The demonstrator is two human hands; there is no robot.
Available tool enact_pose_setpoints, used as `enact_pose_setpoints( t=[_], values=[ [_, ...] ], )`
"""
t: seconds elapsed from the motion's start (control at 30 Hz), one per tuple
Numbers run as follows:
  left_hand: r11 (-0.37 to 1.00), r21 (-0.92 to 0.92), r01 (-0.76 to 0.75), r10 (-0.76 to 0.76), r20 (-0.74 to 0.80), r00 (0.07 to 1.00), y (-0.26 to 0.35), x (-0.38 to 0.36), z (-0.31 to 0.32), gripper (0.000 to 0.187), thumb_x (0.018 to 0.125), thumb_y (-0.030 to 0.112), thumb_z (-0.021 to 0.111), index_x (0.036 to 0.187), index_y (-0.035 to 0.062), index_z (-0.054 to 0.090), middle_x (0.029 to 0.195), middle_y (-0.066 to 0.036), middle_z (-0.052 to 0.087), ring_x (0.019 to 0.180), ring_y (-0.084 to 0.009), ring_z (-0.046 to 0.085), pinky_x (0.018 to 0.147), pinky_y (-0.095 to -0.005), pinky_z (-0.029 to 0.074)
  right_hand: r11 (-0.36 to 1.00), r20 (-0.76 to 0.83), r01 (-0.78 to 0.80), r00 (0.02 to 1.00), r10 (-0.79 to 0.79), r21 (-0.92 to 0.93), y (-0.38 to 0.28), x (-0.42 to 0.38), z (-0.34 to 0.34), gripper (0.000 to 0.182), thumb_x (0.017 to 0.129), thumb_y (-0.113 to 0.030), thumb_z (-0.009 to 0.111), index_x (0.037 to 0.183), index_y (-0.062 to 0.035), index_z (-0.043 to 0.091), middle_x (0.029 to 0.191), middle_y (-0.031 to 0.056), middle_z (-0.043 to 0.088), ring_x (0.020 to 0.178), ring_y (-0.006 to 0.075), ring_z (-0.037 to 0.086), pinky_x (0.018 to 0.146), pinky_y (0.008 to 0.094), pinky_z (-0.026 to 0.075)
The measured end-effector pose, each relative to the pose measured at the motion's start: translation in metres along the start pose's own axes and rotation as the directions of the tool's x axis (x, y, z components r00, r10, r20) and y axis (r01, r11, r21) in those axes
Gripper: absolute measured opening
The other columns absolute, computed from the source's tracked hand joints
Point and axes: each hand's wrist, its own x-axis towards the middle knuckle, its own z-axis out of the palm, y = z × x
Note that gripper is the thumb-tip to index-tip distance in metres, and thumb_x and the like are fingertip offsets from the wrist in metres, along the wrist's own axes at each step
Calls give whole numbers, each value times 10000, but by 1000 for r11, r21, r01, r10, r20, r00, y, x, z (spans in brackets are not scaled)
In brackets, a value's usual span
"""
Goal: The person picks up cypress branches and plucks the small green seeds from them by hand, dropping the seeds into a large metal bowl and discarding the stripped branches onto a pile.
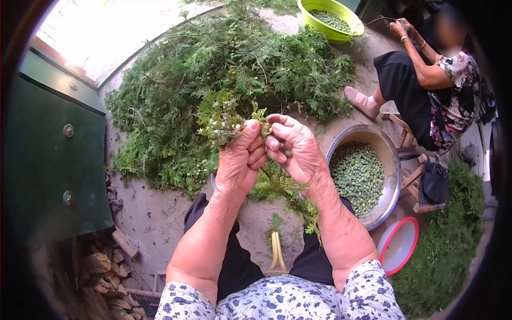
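One sprig up in front of the knees, fruited end pointing up-left, long axis looks diagonal; foliage trails down-right below the hands, can't tell if same stem. Left hand grip: pinched on sprig. Right hand grip: fingers curled beside it, can't tell if holding. Three basins: one steel basin, one yellow-green basin, one red-rimmed basin.

A green sprig with flat, scaly leaves and clustered pale berries is held up near the frame's centre, its bushy head at left.
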Motion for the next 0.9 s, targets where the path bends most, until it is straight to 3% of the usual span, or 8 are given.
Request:
enact_pose_setpoints(
  t=[0.17, 0.23, 0.33, 0.4, 0.5, 0.73, 0.8, 0.9],
  values=[
    [995, -102, -18, 20, 15, 1000, 4, 3, 0, 197, 892, 209, 595, 783, 90, 482, 600, 43, 383, 437, -37, 301, 382, -181, 234, 999, -23, 20, 1000, -20, 32, 3, -1, 3, 131, 883, -108, 580, 961, -5, 560, 742, 14, 544, 607, 56, 511, 431, 180, 359],
    [996, -80, -37, 38, 7, 999, 3, 3, 0, 193, 890, 205, 596, 782, 92, 482, 594, 45, 376, 434, -38, 300, 379, -183, 233, 954, 2, 67, 998, -69, -292, 7, -3, 7, 154, 865, -98, 612, 973, 0, 564, 690, -14, 545, 560, 26, 477, 431, 156, 347],
    [998, -32, -50, 50, 9, 999, 3, 2, -2, 181, 884, 192, 600, 781, 96, 484, 584, 47, 366, 428, -38, 294, 375, -185, 230, 929, -54, 68, 994, -94, -363, 10, -3, 9, 177, 849, -85, 635, 985, 6, 567, 648, -35, 541, 530, 4, 448, 433, 136, 335],
    [999, -9, -45, 46, 21, 999, 4, 1, -4, 173, 880, 183, 601, 781, 99, 486, 579, 48, 363, 425, -38, 289, 374, -186, 227, 934, -1, 64, 998, -69, -352, 11, 0, -1, 148, 871, -109, 611, 957, 1, 560, 676, -20, 534, 545, 19, 458, 425, 150, 335],
    [999, -25, -36, 39, 135, 990, 9, -1, -5, 171, 873, 179, 603, 772, 107, 485, 577, 52, 370, 425, -33, 282, 375, -181, 220, 999, 110, -33, 994, 29, 41, 9, 1, -6, 156, 919, -173, 538, 882, -22, 534, 750, 18, 507, 598, 65, 474, 419, 182, 341],
    [983, 182, -23, -5, 149, 989, 12, -6, -1, 62, 823, 94, 597, 857, 75, 550, 540, 90, 339, 409, -12, 258, 371, -182, 194, 1000, -19, 18, 1000, -18, 4, -3, -2, -2, 141, 900, -150, 521, 979, -34, 530, 827, 38, 547, 642, 100, 495, 444, 203, 341],
    [962, 274, 9, -20, 36, 999, 12, -8, 0, 104, 811, 108, 620, 886, 68, 561, 549, 102, 355, 416, -4, 268, 374, -180, 187, 1000, 49, 23, 999, -23, -14, -7, -3, -5, 172, 897, -135, 535, 1023, -20, 551, 834, 30, 567, 639, 88, 512, 449, 194, 353],
    [955, 296, 23, -29, 17, 999, 13, -9, 1, 61, 819, 98, 585, 820, 95, 524, 536, 87, 345, 396, -14, 259, 363, -181, 198, 972, 158, 34, 987, 3, -234, -11, -7, -2, 214, 884, -81, 563, 1082, -2, 583, 821, 8, 608, 602, 33, 505, 460, 154, 356]
  ],
)
